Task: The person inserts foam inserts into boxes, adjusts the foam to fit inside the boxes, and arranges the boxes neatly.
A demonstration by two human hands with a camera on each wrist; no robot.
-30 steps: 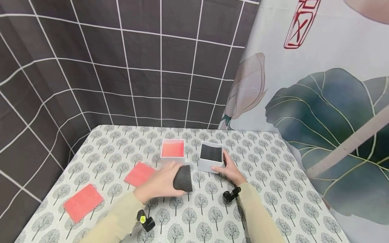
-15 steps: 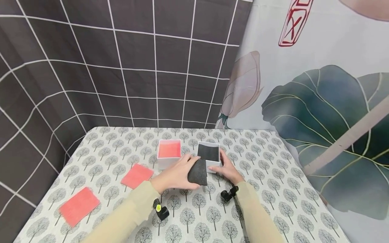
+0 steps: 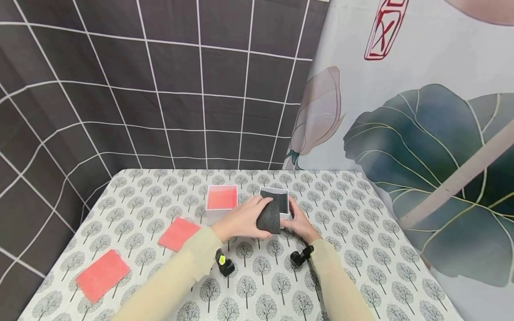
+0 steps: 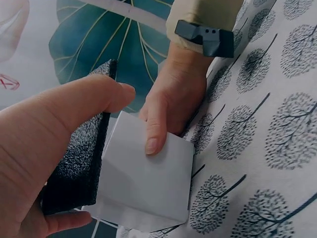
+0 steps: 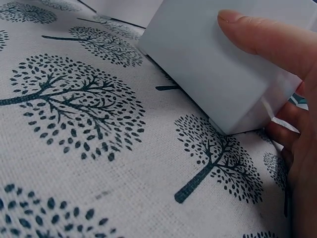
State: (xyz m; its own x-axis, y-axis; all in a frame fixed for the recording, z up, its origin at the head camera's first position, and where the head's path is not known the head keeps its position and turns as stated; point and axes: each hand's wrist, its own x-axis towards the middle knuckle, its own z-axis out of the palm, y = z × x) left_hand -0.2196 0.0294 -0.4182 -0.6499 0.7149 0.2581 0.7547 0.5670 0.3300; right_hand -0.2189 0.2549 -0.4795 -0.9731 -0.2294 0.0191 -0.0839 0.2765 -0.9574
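My left hand (image 3: 242, 219) holds a black cloth (image 3: 268, 217), bent between thumb and fingers. In the left wrist view the cloth (image 4: 81, 158) looks thick and fuzzy. It hangs over the near edge of a white box (image 4: 143, 178) with black material inside. My right hand (image 3: 302, 225) grips that box at its right side, thumb on the near wall and fingers round the side. In the right wrist view, the thumb lies on the box's wall (image 5: 208, 64). The left hand covers part of the box's opening in the head view.
Left of the black-lined box stands another white box (image 3: 214, 216) with red material inside. Two red cloths, one nearer (image 3: 102, 275) and one farther (image 3: 177, 233), lie flat on the left of the tree-patterned tablecloth (image 3: 245, 285). Curtains hang behind and at the right.
My left hand has carried the black cloth rightward, from in front of the red-lined box to over the near part of the black-lined one. The right hand keeps its grip on the box.
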